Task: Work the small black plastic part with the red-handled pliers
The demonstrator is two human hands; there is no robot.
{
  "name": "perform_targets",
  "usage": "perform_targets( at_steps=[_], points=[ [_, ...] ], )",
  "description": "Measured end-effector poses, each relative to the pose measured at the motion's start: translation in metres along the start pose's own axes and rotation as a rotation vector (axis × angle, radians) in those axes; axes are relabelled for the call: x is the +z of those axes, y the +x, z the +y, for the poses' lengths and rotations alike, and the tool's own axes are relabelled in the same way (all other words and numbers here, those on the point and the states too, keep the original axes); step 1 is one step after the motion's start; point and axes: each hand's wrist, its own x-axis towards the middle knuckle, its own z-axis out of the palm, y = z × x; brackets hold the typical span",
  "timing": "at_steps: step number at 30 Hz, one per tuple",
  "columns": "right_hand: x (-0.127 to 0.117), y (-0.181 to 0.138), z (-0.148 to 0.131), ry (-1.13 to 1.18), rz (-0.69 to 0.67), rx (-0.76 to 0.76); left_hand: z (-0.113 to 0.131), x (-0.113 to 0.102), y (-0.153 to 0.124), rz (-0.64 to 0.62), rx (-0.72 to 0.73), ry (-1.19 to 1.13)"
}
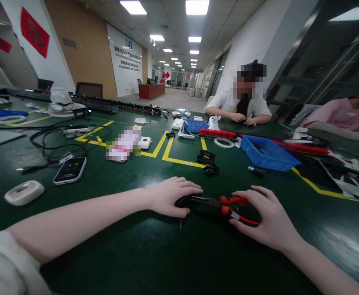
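Low over the green table, my left hand [173, 196] is closed around a small black part [184, 201], much of it hidden by my fingers. My right hand [267, 217] grips a pair of needle-nose pliers [225, 207] by its red and black handles, which are spread apart. The pliers' long jaws point left and reach the black part; whether they clamp it I cannot tell. A thin pin-like piece [181, 223] shows just below my left thumb. Beyond my hands lie several similar black parts [208, 159].
A blue bin [268, 153] stands at the right, a smaller blue tray [196, 125] farther back. To the left are a phone [124, 145], a white device with green lights [71, 170], a white oval object [24, 192] and black cables [41, 141]. A co-worker [240, 98] sits across the table.
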Motion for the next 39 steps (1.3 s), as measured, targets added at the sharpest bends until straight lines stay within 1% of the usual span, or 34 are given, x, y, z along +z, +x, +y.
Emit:
perform_targets(
  at_steps=[4,7,10,14,19,30,39],
  points=[
    [-0.001,0.000,0.000,-0.014,0.021,-0.006,-0.003,0.003,-0.001,-0.008,-0.037,-0.018],
    [-0.001,-0.001,0.001,-0.017,0.039,0.013,-0.004,0.005,-0.001,0.025,-0.073,-0.012],
    [0.000,-0.004,0.002,-0.012,0.036,0.063,-0.004,0.006,-0.001,0.077,-0.114,-0.008],
    [0.002,-0.006,0.003,0.010,0.006,0.132,-0.003,0.006,0.000,0.089,-0.127,-0.008],
    [0.002,-0.005,0.000,0.018,0.002,0.110,-0.002,0.005,0.000,0.093,-0.111,0.026],
    [0.000,0.002,-0.012,0.019,0.001,0.040,-0.001,0.004,0.001,0.060,-0.060,0.103],
    [-0.001,0.002,-0.013,0.018,-0.014,0.045,-0.001,0.004,0.001,0.065,-0.038,0.107]
  ],
)
